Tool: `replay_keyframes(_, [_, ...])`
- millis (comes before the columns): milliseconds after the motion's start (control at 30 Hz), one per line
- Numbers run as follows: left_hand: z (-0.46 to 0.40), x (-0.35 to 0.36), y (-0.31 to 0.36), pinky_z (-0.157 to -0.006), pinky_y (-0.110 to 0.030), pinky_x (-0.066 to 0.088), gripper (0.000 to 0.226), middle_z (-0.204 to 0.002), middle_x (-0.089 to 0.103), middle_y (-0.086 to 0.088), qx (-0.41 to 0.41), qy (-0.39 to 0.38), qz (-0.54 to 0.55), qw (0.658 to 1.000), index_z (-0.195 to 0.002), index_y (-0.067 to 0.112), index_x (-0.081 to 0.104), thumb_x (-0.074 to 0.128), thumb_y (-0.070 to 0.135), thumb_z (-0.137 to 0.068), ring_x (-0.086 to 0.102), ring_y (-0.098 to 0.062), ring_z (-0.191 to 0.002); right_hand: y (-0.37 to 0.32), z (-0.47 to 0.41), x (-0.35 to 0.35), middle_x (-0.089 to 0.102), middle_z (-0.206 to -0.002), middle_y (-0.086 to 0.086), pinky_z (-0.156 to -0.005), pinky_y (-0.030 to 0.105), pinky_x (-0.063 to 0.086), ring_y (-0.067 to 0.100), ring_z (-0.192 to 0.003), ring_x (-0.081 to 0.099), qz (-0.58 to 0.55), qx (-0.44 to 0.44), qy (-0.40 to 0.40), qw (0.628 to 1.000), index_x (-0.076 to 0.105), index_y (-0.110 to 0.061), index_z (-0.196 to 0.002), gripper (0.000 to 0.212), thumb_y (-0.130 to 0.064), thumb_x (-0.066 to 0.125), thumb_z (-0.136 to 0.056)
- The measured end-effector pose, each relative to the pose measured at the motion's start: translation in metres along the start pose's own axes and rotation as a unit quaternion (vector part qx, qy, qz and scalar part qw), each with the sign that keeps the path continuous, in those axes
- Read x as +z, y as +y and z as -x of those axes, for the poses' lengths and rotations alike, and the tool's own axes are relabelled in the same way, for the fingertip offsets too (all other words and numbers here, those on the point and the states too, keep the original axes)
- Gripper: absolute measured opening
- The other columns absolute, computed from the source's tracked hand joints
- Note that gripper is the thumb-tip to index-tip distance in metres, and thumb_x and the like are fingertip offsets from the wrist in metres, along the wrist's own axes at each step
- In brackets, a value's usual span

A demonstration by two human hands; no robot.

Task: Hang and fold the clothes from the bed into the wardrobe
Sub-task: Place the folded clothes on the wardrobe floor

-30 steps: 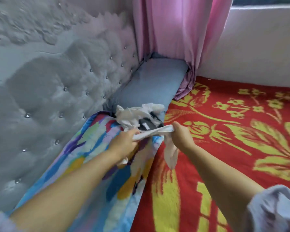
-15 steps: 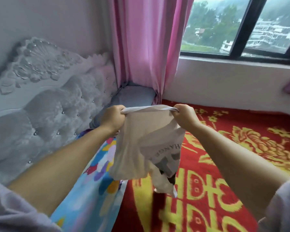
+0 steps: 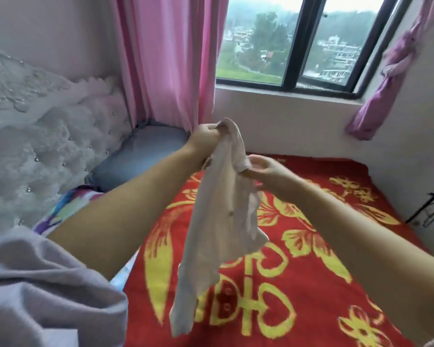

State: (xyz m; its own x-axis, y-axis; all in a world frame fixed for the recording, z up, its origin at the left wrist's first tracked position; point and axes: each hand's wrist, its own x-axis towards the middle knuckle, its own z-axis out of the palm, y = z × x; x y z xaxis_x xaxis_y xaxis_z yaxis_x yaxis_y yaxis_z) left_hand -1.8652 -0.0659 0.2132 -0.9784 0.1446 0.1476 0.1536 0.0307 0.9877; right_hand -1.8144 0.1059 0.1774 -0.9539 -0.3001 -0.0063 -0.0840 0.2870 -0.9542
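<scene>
Left hand (image 3: 206, 136) gripping top edge of pale shirt (image 3: 218, 216), raised over red blanket (image 3: 298, 284); right hand (image 3: 263, 169) pinching same edge lower down. Thin, light, limp cloth, likely best taken at shoulders. Curtain (image 3: 171, 61) close behind; open room above bed

The only sign that can be made out is a large yellow Chinese-style character woven into the red blanket (image 3: 298, 284) on the near part of the bed, partly covered by the hanging pale garment (image 3: 218, 221), on which no lettering can be read.
</scene>
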Motion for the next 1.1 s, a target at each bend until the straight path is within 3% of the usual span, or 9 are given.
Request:
replay_keyframes(100, [0.025, 0.074, -0.008, -0.05, -0.019, 0.041, 0.027, -0.053, 0.054, 0.005, -0.012, -0.047, -0.006, 0.999, -0.067, 0.009, 0.058, 0.065, 0.024, -0.088, 0.049, -0.004, -0.047, 0.025, 0.041, 0.0, 0.064, -0.095, 0.004, -0.064, 0.03, 0.054, 0.016, -0.086, 0.065, -0.022, 0.01, -0.024, 0.999, 0.055, -0.017, -0.113, 0.03, -0.018, 0.07, -0.087])
replay_keyframes(233, [0.048, 0.126, -0.02, -0.064, -0.017, 0.049, 0.008, -0.076, 0.066, 0.003, 0.006, -0.062, 0.001, 0.998, -0.088, 0.019, 0.068, 0.064, 0.022, -0.081, 0.062, -0.001, -0.064, 0.037, 0.053, -0.034, 0.061, -0.077, 0.001, -0.058, 0.033, 0.048, 0.016, -0.071, 0.06, 0.084, 0.011, 0.138, 0.987, 0.06, -0.018, -0.084, 0.003, -0.016, 0.059, -0.082])
replay_keyframes(400, [0.07, 0.141, -0.065, -0.086, -0.027, 0.052, 0.075, -0.118, 0.061, 0.002, 0.001, -0.138, -0.026, 0.99, -0.136, 0.026, 0.041, 0.072, 0.048, -0.072, 0.061, -0.011, -0.108, 0.021, 0.068, -0.074, 0.06, -0.071, -0.004, -0.055, 0.025, 0.044, 0.01, -0.064, 0.057, 0.018, 0.0, 0.238, 0.971, 0.061, -0.017, -0.084, 0.014, -0.007, 0.051, -0.088])
replay_keyframes(567, [0.075, 0.154, -0.089, -0.076, -0.031, 0.052, 0.048, -0.097, 0.067, -0.009, -0.085, -0.199, -0.121, 0.969, -0.102, -0.003, 0.064, 0.054, 0.023, -0.064, 0.064, -0.022, -0.09, -0.012, 0.073, -0.098, 0.053, -0.068, -0.002, -0.055, 0.019, 0.041, 0.01, -0.064, 0.05, -0.015, -0.057, 0.223, 0.973, 0.056, -0.011, -0.08, 0.011, -0.005, 0.05, -0.087])
replay_keyframes(667, [0.064, 0.144, -0.096, -0.081, -0.029, 0.056, 0.043, -0.103, 0.069, -0.008, -0.124, -0.245, -0.156, 0.949, -0.1, 0.004, 0.068, 0.059, 0.027, -0.065, 0.066, -0.02, -0.094, -0.033, 0.076, -0.125, 0.051, -0.066, 0.0, -0.054, 0.021, 0.041, 0.011, -0.061, 0.05, -0.052, -0.093, 0.313, 0.944, 0.054, -0.014, -0.073, 0.025, 0.003, 0.046, -0.089])
replay_keyframes(767, [0.061, 0.133, -0.097, -0.089, -0.028, 0.054, 0.054, -0.107, 0.07, -0.003, -0.117, -0.292, -0.16, 0.936, -0.104, 0.007, 0.07, 0.066, 0.046, -0.066, 0.065, -0.016, -0.1, -0.049, 0.078, -0.162, 0.052, -0.07, -0.002, -0.058, 0.025, 0.041, 0.01, -0.062, 0.05, -0.059, -0.085, 0.437, 0.893, 0.053, -0.021, -0.074, 0.02, -0.012, 0.052, -0.092])
replay_keyframes(867, [0.045, 0.125, -0.074, -0.069, -0.022, 0.054, 0.051, -0.091, 0.071, -0.001, -0.103, -0.249, -0.059, 0.961, -0.095, 0.009, 0.069, 0.067, 0.052, -0.068, 0.067, -0.011, -0.081, -0.036, 0.084, -0.19, 0.056, -0.076, 0.002, -0.064, 0.031, 0.044, 0.019, -0.074, 0.057, -0.062, -0.098, 0.503, 0.857, 0.056, -0.021, -0.079, 0.01, -0.017, 0.058, -0.087])
replay_keyframes(967, [0.025, 0.125, -0.041, -0.058, -0.024, 0.046, 0.028, -0.082, 0.065, -0.01, -0.094, -0.2, 0.005, 0.975, -0.083, 0.009, 0.067, 0.067, 0.036, -0.077, 0.06, -0.017, -0.066, -0.006, 0.093, -0.186, 0.063, -0.102, 0.009, -0.07, 0.034, 0.052, 0.029, -0.097, 0.063, -0.062, -0.001, 0.422, 0.904, 0.057, -0.015, -0.103, 0.018, -0.018, 0.064, -0.087])
replay_keyframes(1100, [0.011, 0.134, -0.015, -0.063, -0.029, 0.048, 0.02, -0.079, 0.064, -0.015, -0.122, -0.151, 0.06, 0.979, -0.08, 0.003, 0.066, 0.063, 0.021, -0.09, 0.06, -0.02, -0.062, 0.017, 0.109, -0.138, 0.036, -0.141, -0.011, -0.091, 0.047, 0.045, 0.022, -0.131, 0.04, 0.058, 0.176, 0.09, 0.978, 0.028, -0.032, -0.148, 0.065, -0.04, 0.059, -0.092])
